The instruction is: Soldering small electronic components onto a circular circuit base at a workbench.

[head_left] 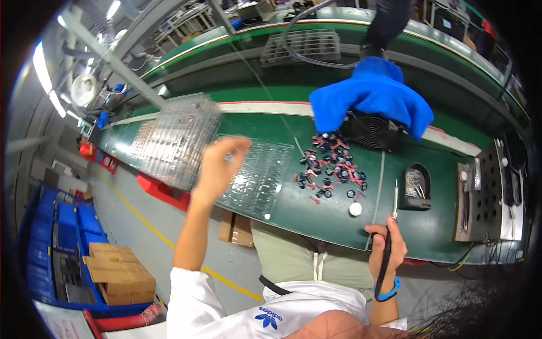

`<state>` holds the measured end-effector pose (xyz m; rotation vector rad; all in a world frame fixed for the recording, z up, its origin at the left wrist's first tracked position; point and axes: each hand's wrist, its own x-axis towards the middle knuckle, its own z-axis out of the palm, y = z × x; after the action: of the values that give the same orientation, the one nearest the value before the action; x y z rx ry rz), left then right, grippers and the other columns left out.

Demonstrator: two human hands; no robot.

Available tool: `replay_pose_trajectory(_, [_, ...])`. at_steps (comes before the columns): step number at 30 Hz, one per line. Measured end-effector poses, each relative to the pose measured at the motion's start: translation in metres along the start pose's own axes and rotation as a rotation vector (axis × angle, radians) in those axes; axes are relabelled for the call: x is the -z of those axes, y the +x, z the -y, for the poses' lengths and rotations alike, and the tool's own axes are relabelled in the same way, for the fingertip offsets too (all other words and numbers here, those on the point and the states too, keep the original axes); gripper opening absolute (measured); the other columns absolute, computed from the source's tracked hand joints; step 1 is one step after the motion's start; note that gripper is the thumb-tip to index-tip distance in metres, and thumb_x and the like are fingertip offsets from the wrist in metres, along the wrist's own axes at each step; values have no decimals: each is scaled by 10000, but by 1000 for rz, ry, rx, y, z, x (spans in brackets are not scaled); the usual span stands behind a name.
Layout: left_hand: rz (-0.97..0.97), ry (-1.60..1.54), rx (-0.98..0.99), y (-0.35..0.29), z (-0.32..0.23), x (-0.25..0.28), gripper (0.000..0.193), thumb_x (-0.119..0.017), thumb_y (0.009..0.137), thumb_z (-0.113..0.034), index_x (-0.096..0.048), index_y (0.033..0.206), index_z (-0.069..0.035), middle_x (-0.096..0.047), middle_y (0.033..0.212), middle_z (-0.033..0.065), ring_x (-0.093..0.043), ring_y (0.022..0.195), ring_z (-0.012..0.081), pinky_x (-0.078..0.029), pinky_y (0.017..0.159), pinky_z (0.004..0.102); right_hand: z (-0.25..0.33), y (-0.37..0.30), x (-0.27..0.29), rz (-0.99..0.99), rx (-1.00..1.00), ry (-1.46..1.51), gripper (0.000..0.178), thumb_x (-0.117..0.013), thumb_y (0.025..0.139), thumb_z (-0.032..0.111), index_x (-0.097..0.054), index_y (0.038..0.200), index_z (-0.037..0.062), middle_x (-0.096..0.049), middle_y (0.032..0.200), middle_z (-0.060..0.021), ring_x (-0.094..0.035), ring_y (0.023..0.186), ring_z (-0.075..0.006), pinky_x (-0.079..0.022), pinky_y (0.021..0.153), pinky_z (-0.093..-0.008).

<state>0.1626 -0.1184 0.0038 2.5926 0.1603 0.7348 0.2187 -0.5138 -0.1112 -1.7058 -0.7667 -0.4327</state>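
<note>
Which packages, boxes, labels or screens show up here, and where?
Brown cardboard boxes: stacked on the floor at lower left, plain rectangular.
Flat brown cardboard carton: under the green bench edge, beside the person's left arm.
Blue plastic bins: stacked at far left, rectangular.
Dark screens: top right behind the line, too blurred to detail.
No readable labels or signs otherwise.

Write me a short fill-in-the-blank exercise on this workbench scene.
1. The right hand holds a ____ iron.
2. The left hand lifts a clear plastic ____.
3. A ____ cloth lies over the black fan.
4. The small red and black parts lie on the ____ bench top.

Missing words: soldering; tray; blue; green
</note>
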Motion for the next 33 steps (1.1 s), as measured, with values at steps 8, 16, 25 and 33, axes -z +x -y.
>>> replay_pose_trajectory(8, [99,66,-222,-42,-53,-73,356,-647,853,122,-722,1174,-12,-744,987,131,-673,975,325,-559,809,420,1,3,-6,5,87,17,370,-611,1067,207,-566,1358,-17,-767,839,-128,-643,625,-178,-527,655,-297])
replay_pose_trajectory(16, [56,-15,-211,-52,-38,-86,284,-736,838,96,-750,1101,-8,-743,982,127,-697,928,283,-563,798,371,0,1,-2,8,96,-4,364,-624,1058,193,-570,1343,-27,-760,827,-137,-635,580,-174,-527,592,-297])
replay_pose_trajectory(25, [183,-652,27,-67,-95,-91,199,-745,841,147,-736,1031,89,-767,982,191,-755,910,233,-614,819,317,3,9,-1,35,128,-76,330,-660,1015,109,-591,1294,-53,-760,819,-148,-700,626,-206,-549,607,-301])
replay_pose_trajectory(33, [400,-732,171,-54,-113,-125,146,-725,921,62,-753,1064,71,-782,1036,148,-758,935,203,-599,851,281,2,7,-4,23,132,-26,408,-721,920,24,-599,1304,-43,-756,850,-154,-719,676,-256,-560,627,-332])
